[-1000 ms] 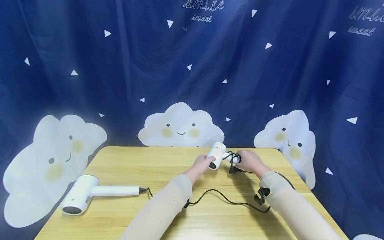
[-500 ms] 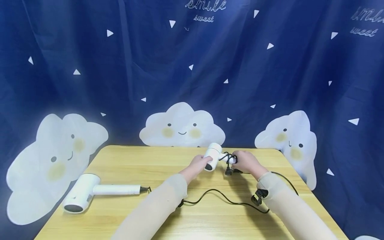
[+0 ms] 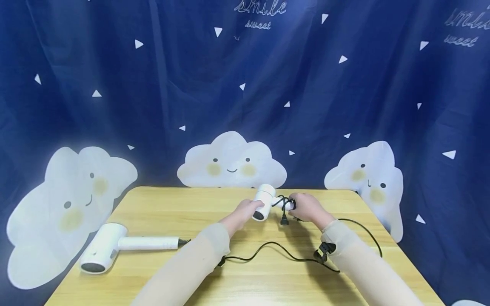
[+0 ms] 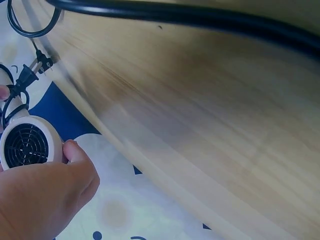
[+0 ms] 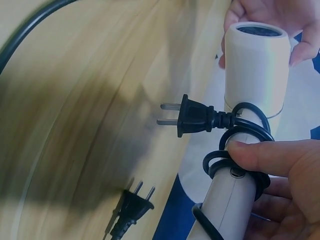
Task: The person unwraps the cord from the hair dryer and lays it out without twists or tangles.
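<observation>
Both hands hold a white hair dryer [image 3: 262,203] just above the far part of the table. My left hand [image 3: 241,215] grips its barrel, with the thumb along the side; the left wrist view shows the round dark grille [image 4: 26,145] at the end facing that camera. Around the handle my right hand [image 3: 308,208] closes, its thumb pressing on the wound black cord [image 5: 245,131]. From those coils a two-pin plug [image 5: 196,119] sticks out. A second two-pin plug [image 5: 134,206] lies on the tabletop beside the dryer.
Another white hair dryer [image 3: 103,248] lies at the table's left, handle pointing right. A loose black cord [image 3: 273,243] curves over the wooden table [image 3: 183,212] and passes under both forearms. A dark blue curtain with clouds [image 3: 231,163] hangs behind the far edge.
Both hands and the held hair dryer have shifted left and slightly nearer. The grip on barrel and handle stays the same. The other dryer has not moved on the table.
</observation>
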`<state>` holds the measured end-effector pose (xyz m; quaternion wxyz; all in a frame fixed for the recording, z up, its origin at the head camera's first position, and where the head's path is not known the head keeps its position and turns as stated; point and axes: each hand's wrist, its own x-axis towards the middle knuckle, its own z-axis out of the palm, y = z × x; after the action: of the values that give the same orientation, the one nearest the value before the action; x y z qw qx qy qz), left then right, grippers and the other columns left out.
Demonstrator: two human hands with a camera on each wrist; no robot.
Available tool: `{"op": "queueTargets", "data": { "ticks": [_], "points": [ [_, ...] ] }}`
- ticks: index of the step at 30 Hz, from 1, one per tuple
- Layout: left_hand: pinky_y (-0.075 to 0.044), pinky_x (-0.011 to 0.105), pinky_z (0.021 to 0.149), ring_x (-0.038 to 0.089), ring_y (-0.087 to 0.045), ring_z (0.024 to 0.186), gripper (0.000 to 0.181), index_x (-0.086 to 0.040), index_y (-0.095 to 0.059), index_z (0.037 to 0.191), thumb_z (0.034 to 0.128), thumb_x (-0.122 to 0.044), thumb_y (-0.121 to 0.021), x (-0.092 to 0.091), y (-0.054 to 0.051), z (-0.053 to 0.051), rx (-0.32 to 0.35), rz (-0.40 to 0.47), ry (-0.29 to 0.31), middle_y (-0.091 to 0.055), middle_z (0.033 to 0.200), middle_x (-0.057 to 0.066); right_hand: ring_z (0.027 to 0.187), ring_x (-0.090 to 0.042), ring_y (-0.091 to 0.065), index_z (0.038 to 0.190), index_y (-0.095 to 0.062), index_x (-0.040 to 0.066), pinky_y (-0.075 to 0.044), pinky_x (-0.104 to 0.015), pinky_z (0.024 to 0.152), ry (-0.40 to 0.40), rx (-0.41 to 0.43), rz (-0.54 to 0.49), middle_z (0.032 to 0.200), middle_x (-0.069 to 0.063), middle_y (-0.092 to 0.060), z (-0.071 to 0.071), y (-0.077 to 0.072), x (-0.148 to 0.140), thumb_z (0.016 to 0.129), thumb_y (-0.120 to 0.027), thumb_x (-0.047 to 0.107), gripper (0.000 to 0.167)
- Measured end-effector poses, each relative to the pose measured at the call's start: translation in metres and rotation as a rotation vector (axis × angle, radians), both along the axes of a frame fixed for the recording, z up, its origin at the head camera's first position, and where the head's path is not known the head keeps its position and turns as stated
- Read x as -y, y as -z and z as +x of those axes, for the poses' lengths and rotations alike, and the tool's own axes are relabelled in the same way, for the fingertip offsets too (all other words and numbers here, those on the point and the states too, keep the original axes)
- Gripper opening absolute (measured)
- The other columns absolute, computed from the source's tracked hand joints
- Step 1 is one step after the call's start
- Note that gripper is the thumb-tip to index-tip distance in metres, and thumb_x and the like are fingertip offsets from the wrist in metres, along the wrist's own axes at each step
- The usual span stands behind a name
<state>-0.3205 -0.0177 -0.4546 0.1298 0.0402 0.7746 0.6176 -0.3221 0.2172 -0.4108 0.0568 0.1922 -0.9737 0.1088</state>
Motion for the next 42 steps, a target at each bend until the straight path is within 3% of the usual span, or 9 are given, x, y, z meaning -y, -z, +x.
{"op": "queueTargets", "data": {
  "ticks": [9,19,28,35,42],
  "points": [
    [-0.040,0.049,0.103,0.026,-0.057,0.105,0.038,-0.002,-0.066,0.104,0.0911,-0.038,-0.059,0.017,-0.002,0.004,0.015,0.013,0.028,-0.065,0.102,0.009,0.065,-0.019,-0.051,0.082,-0.063,0.010,-0.047,-0.042,0.066,-0.031,0.002,-0.021,0.070,0.003,-0.056,0.005,-0.004,0.015,0.075,-0.082,0.013,0.021],
    [-0.042,0.044,0.099,0.023,-0.058,0.097,0.035,-0.004,-0.067,0.099,0.0916,-0.037,-0.058,0.030,-0.008,0.012,0.014,0.002,0.003,-0.065,0.097,0.007,0.067,-0.019,-0.052,0.086,-0.064,0.010,-0.049,-0.042,0.069,-0.040,0.001,-0.015,0.071,0.003,-0.057,0.006,-0.006,0.029,0.076,-0.084,0.014,0.023],
    [-0.040,0.048,0.101,0.025,-0.056,0.102,0.034,-0.006,-0.065,0.096,0.0909,-0.038,-0.058,0.041,-0.004,0.014,0.037,0.019,-0.026,-0.062,0.099,0.007,0.069,-0.018,-0.056,0.087,-0.065,0.012,-0.051,-0.042,0.071,-0.053,0.009,-0.024,0.074,0.004,-0.060,0.005,-0.004,0.041,0.075,-0.085,0.015,0.023],
    [-0.043,0.038,0.091,0.021,-0.057,0.093,0.033,-0.005,-0.064,0.098,0.0894,-0.037,-0.060,0.049,-0.004,0.021,0.058,0.049,-0.070,-0.063,0.095,0.006,0.069,-0.017,-0.056,0.086,-0.065,0.013,-0.052,-0.041,0.071,-0.085,-0.003,-0.012,0.074,0.006,-0.060,0.005,-0.001,0.051,0.073,-0.084,0.016,0.023],
    [-0.044,0.034,0.086,0.019,-0.059,0.089,0.034,-0.005,-0.065,0.101,0.0895,-0.037,-0.061,0.054,-0.003,0.024,0.081,0.070,-0.072,-0.065,0.094,0.004,0.071,-0.017,-0.056,0.091,-0.067,0.012,-0.052,-0.042,0.073,-0.088,0.011,-0.021,0.076,0.005,-0.061,0.006,-0.002,0.056,0.074,-0.085,0.015,0.025]
  ]
}}
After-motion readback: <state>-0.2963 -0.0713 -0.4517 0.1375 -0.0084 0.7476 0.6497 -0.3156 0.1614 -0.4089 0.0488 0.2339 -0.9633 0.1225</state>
